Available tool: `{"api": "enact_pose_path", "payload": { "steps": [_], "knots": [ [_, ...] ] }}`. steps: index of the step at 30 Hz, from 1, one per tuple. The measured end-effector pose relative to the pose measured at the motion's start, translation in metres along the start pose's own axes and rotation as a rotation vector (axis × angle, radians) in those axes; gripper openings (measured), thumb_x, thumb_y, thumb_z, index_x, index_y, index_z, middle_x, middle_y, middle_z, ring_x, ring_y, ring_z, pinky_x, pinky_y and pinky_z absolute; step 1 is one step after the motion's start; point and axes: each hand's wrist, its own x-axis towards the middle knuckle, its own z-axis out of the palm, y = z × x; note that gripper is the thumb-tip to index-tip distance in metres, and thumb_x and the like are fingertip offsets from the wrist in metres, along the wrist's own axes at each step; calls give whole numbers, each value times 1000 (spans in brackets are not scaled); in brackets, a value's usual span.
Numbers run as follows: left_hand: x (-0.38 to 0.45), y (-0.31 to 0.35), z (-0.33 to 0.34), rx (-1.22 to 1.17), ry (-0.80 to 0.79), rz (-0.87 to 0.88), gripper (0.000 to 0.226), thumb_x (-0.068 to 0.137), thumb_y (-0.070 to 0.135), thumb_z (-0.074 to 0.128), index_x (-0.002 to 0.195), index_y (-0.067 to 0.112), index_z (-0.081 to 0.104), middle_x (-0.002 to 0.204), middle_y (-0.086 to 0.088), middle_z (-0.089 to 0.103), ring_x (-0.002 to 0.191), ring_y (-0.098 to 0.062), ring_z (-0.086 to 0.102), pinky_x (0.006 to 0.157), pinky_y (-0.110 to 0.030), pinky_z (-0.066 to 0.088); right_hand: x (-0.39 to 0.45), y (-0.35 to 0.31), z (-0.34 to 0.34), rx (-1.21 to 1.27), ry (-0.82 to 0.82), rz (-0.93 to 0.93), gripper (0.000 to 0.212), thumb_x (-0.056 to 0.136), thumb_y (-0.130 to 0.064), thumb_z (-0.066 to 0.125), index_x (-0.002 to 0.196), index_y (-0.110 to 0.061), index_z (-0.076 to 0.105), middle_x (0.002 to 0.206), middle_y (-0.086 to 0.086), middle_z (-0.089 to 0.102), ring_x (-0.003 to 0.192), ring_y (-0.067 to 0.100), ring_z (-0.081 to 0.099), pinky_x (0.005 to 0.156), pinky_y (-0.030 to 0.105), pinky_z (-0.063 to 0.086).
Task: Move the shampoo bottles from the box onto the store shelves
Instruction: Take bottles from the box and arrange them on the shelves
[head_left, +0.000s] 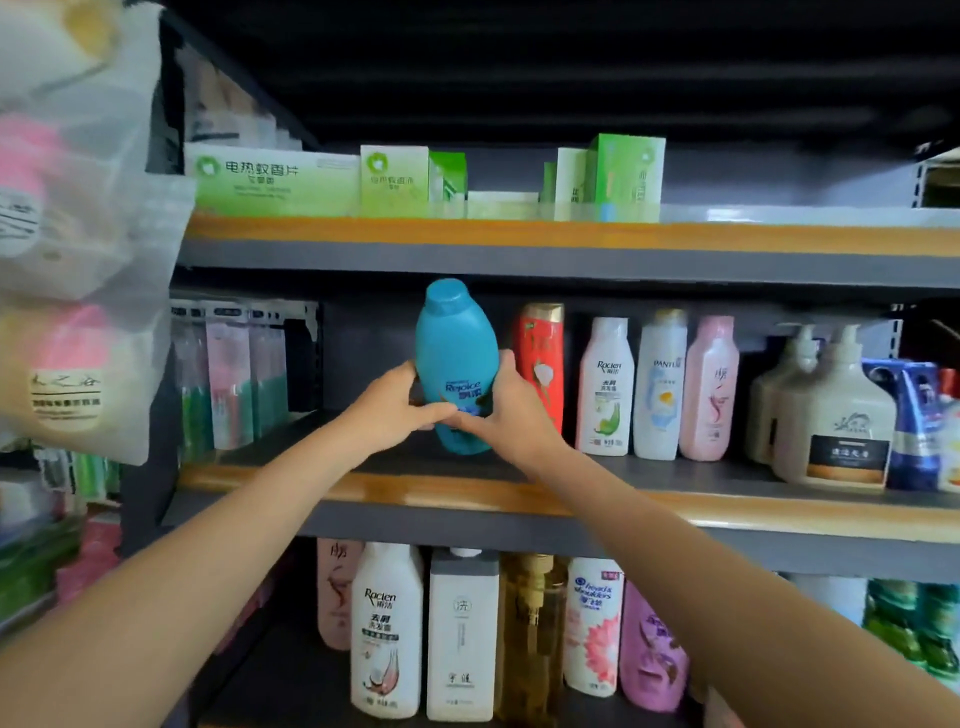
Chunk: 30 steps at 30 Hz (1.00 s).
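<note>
Bottle: a teal-blue oval plastic shampoo bottle with a flip cap (456, 358) stands between both hands, tilted slightly, its base at or just above the grey middle shelf board with the orange front edge (426, 491); contact with the board cannot be told
Left hand: the left hand (387, 410) curls round the bottle's lower left side, fingers reaching across the front label
Right hand: the right hand (506, 410) wraps the lower right side, thumb up along the bottle's edge, fingertips meeting the left hand's at the label
Handling: it looks rigid and smooth, likely fairly heavy if full; the glossy curved sides could slip, so the wide lower body is the safest place to hold, not the narrow cap
Just right of the hands: a red shampoo bottle with a gold cap (540, 364) stands close, then a white bottle (605, 387), a pale blue-white bottle (660, 384) and a pink bottle (709, 389) in a row
Above the hands: green cartons (270, 182) on the upper shelf
Below the arms: more upright bottles (387, 631) on the lower shelf
Box: not in view
</note>
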Motion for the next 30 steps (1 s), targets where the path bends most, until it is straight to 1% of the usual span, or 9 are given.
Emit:
{"api": "enact_pose_path", "payload": {
  "steps": [4, 7, 14, 17, 20, 23, 27, 28, 30],
  "knots": [
    [15, -6, 4, -66, -62, -26, 46, 87, 17, 63, 130, 17, 47, 130, 0, 53, 107, -12, 58, 74, -20, 54, 13, 6, -3, -25, -84, 164, 54, 78, -26, 74, 108, -8, 33, 114, 8, 55, 99, 24, 62, 63, 30, 58],
    [30, -4, 12, -100, -46, -91, 39, 90, 15, 59, 127, 14, 46, 127, -4, 56, 108, -15, 57, 77, -25, 53, 25, 4, -6, 97, -134, 368, 51, 80, -21, 73, 105, -10, 29, 123, 11, 51, 100, 29, 63, 50, 25, 55],
    [53, -11, 38, -157, 25, -257, 46, 94, 14, 52, 136, 22, 34, 121, -4, 54, 111, -22, 56, 88, -37, 52, 44, 18, -2, 148, -139, 563, 46, 82, -14, 70, 109, -7, 34, 128, 15, 50, 102, 35, 64, 72, 32, 56],
    [59, -13, 43, -169, 40, -296, 56, 92, 12, 56, 139, 26, 28, 125, -5, 53, 114, -24, 56, 84, -37, 54, 46, 22, -2, -25, -216, 537, 24, 87, -22, 66, 88, -10, 45, 117, 14, 60, 88, 29, 68, 65, 28, 54],
    [68, -17, 48, -145, 48, -315, 59, 88, 11, 61, 136, 26, 31, 128, -5, 53, 115, -25, 54, 86, -40, 55, 48, 27, 0, -369, -298, 436, 38, 91, -31, 59, 68, -15, 33, 106, 14, 63, 92, 28, 66, 58, 21, 45],
    [75, -17, 53, -102, 77, -325, 59, 87, 9, 60, 135, 25, 31, 128, -6, 53, 114, -26, 55, 86, -42, 55, 55, 34, 6, -570, -270, 366, 31, 95, -22, 51, 70, -15, 34, 117, 13, 62, 105, 31, 62, 77, 30, 51],
    [82, -19, 57, -37, 98, -338, 57, 86, 9, 59, 135, 24, 33, 124, -7, 55, 109, -28, 57, 87, -42, 54, 58, 37, 12, -697, -207, 353, 9, 93, -9, 50, 99, -4, 53, 119, 16, 61, 110, 30, 60, 79, 32, 48],
    [83, -20, 57, 1, 107, -336, 57, 86, 12, 60, 135, 24, 33, 124, -8, 55, 108, -28, 58, 88, -42, 54, 56, 36, 10, -693, -234, 362, 4, 91, -7, 53, 92, -3, 52, 117, 16, 62, 110, 29, 60, 80, 31, 48],
    [80, -20, 54, 121, 114, -335, 59, 87, 18, 60, 137, 24, 30, 128, -11, 52, 111, -30, 55, 93, -42, 50, 55, 38, 5, -645, -262, 372, 27, 86, -2, 60, 69, -7, 39, 108, 16, 68, 104, 28, 64, 69, 27, 49]
  ]
}}
